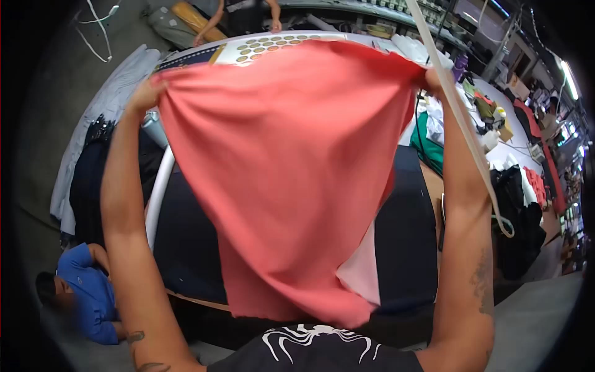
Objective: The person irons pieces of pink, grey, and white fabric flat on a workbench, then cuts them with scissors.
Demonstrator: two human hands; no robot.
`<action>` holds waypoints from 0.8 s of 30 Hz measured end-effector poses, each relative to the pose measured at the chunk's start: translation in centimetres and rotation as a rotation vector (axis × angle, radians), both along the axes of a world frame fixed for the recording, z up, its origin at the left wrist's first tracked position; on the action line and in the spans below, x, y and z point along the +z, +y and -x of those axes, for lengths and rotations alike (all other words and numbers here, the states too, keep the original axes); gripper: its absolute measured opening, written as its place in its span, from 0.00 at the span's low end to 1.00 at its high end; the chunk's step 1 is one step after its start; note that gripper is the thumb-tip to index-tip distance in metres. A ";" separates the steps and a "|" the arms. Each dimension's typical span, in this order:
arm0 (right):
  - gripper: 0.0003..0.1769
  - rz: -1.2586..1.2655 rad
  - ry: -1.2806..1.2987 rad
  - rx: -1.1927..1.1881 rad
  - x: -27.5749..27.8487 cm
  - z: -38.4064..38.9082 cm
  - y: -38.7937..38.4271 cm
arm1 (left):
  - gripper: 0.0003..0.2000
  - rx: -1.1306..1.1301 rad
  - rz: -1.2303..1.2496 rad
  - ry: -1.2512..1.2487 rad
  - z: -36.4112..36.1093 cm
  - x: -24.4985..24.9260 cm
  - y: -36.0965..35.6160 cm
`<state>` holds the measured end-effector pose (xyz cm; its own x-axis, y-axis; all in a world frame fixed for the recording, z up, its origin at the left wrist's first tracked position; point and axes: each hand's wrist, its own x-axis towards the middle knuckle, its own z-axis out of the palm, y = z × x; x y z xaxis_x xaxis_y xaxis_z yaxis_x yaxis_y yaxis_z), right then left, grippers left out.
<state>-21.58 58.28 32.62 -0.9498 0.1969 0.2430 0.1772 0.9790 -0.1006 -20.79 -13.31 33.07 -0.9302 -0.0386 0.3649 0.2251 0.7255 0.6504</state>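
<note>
A large coral-red piece of fabric (297, 161) hangs spread out in front of me, held up by its two upper corners. My left hand (147, 94) grips the corner at the upper left. At the upper right, my right hand (437, 82) is closed on the other corner, partly behind a pale hanging strap. The cloth sags in folds between my hands, and a paler pink side shows near its bottom right. Behind and below it lies dark navy fabric (406, 229) on the table, largely covered from view by the coral cloth.
Beyond the cloth, a printed sheet with round gold shapes (266, 46) lies on the table, where another person's hands (276, 25) rest. A pale strap (458, 111) hangs at my right. Assorted fabrics (427, 142) lie rightward. Someone in a blue shirt (90, 291) is at lower left.
</note>
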 end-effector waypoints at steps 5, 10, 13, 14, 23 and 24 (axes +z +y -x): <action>0.12 -0.524 1.157 -0.197 12.0 -1.0 2.6 | 0.21 -0.206 -0.013 0.551 -0.8 15.9 -12.0; 0.23 0.133 1.411 0.041 9.2 -18.7 -2.4 | 0.21 -0.310 -0.658 0.581 -18.9 14.6 -8.6; 0.22 0.094 1.278 0.405 0.4 -26.9 -1.8 | 0.16 0.304 0.733 0.693 -27.3 1.8 -13.6; 0.20 0.083 1.268 0.387 -3.9 -29.5 -1.5 | 0.14 0.190 0.556 0.750 -30.0 -2.4 -11.1; 0.19 0.397 0.393 0.357 -28.1 -39.1 -1.9 | 0.11 0.077 -0.252 -0.117 -33.2 -29.4 -3.4; 0.20 0.352 0.333 0.378 -29.1 -39.0 -1.7 | 0.11 0.092 -0.201 -0.113 -32.8 -31.2 -3.5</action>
<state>17.46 56.61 3.51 -0.8540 -0.0159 0.5200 -0.2719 0.8659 -0.4200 12.00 -16.76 1.92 -0.9541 -0.1860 0.2348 0.0815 0.5931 0.8010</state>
